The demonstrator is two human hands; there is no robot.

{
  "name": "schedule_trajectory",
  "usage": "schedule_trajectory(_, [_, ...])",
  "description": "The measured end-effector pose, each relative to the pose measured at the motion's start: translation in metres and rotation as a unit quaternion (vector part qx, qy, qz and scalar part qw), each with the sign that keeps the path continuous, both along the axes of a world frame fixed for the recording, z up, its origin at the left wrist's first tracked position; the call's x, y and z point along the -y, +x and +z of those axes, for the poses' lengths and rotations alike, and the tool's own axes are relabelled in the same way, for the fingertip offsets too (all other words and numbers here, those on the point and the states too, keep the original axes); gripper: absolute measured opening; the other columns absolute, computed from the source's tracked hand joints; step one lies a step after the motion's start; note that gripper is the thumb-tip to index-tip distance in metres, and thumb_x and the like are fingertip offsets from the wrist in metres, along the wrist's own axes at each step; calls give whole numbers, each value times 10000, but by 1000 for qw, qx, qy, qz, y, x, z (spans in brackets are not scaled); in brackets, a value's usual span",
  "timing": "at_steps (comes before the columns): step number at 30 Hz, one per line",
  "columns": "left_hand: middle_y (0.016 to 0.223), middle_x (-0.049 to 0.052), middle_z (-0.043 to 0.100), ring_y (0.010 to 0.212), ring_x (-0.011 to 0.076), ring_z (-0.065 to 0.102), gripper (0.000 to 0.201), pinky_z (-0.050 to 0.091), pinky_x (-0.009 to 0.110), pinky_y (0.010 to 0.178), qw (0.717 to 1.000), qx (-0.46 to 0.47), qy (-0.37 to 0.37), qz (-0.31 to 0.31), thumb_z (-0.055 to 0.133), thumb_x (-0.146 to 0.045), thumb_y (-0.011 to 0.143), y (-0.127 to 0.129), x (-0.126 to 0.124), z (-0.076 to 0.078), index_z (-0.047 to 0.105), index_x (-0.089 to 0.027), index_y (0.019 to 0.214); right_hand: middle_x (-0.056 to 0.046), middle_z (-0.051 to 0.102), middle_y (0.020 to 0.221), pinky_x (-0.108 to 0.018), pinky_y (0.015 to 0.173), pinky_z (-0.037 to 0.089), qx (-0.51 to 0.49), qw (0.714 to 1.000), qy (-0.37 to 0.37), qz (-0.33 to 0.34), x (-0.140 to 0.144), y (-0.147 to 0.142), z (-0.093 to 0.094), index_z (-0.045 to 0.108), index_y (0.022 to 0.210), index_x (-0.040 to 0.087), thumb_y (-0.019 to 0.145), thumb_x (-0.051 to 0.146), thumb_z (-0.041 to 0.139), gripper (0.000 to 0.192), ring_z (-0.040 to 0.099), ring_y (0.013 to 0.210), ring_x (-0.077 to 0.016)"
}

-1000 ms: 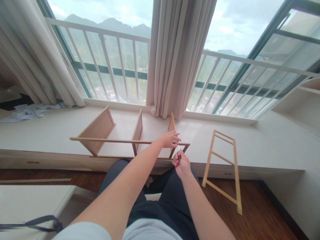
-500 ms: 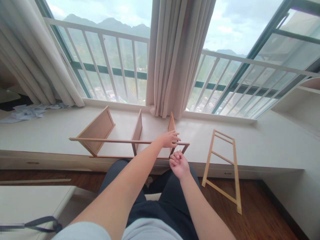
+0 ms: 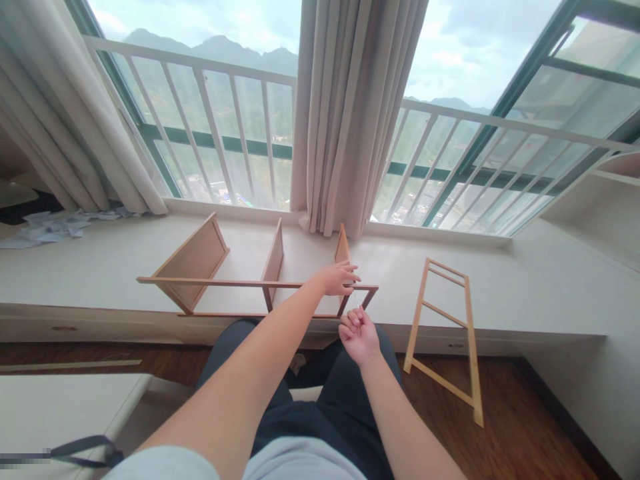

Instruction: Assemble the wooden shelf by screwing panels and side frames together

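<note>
A partly joined wooden shelf frame [image 3: 235, 283] lies on its side along the white sill, with three boards standing up from its rails. My left hand [image 3: 336, 278] is closed over the rail and board near its right end, fingers slightly spread; the palm side is hidden. Just below it, my right hand [image 3: 359, 335] pinches a thin silvery hex key [image 3: 357, 301], its far end close to the frame's corner. The tool's exact shape is hard to make out at this size.
A separate ladder-like wooden side frame [image 3: 445, 333] leans against the sill at the right. Scattered papers [image 3: 55, 225] lie at the far left. A white surface with a dark strap [image 3: 87, 450] is at lower left. Curtains [image 3: 355, 120] and a railing stand behind the sill.
My right hand has dropped slightly away from the frame's corner with the hex key. The left hand stays in place on the frame.
</note>
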State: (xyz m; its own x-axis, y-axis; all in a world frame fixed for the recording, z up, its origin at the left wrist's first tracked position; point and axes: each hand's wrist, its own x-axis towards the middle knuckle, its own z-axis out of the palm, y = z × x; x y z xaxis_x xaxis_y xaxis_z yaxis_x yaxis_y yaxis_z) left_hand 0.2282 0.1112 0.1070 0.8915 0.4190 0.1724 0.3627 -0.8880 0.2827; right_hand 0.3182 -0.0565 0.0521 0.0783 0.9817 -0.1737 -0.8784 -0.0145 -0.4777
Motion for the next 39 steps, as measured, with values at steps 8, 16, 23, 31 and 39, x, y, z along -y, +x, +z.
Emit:
schedule_trajectory(8, [1483,48,486,1429,287,357,390,363,400,1148,1000,-4,24,0,612,-335,858,0,0,3,683,-283,1239,75,420,540,-165,371,246,78,990,-84,-83,4,29,-61,383,669,209,837,390,624,344,323,408,-68])
schedule_trajectory(16, [1396,32,574,1339,252,477,420,390,390,1111,995,11,92,36,569,-463,879,-1,6,9,659,-302,1256,48,506,472,-184,354,269,442,880,-154,-79,-10,27,-97,562,649,189,812,455,650,324,394,367,-90])
schedule_trajectory(23, [1370,52,590,1350,291,452,353,368,443,1106,993,7,100,61,601,-419,877,4,13,16,696,-283,1188,-78,653,1036,-289,866,439,770,636,-16,43,-23,37,-97,630,653,177,926,264,562,295,598,895,-166])
schedule_trajectory(31, [1330,47,601,1379,250,423,270,352,448,1124,973,182,81,113,550,-303,930,-20,76,-12,666,-283,1173,-100,447,1444,-420,1058,321,839,536,-36,89,-28,41,-103,760,918,220,948,348,571,230,456,1229,-305])
schedule_trajectory(39, [1170,66,651,1190,233,569,207,441,457,1067,918,292,23,266,508,-254,944,-105,125,-71,701,-237,1017,-109,527,1371,-361,1023,356,825,553,-27,110,-41,53,-107,757,904,193,959,317,547,251,507,1182,-264])
